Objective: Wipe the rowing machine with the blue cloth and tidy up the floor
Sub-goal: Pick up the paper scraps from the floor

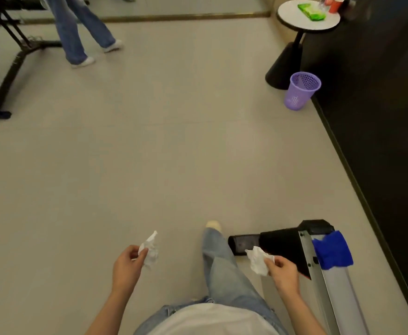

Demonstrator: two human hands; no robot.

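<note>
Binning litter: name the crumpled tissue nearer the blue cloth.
The tissue in the right hand, beside the rowing machine; the left hand holds the other tissue farther.

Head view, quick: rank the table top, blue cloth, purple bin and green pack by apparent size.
1. Table top.
2. Blue cloth and purple bin: about equal in frame, so unranked; the bin is much farther off.
3. Green pack: smallest, though far from the camera.

The pale beige tiled floor (pixel 149 153) carries a purple perforated plastic wastebasket (pixel 300 91) at upper right, just beside the black cone foot of a round white-topped side table (pixel 291 14). A black metal exercise frame (pixel 4 68) stands at upper left. The silver-and-black rowing machine (pixel 285 245) end stands at lower right.
</note>
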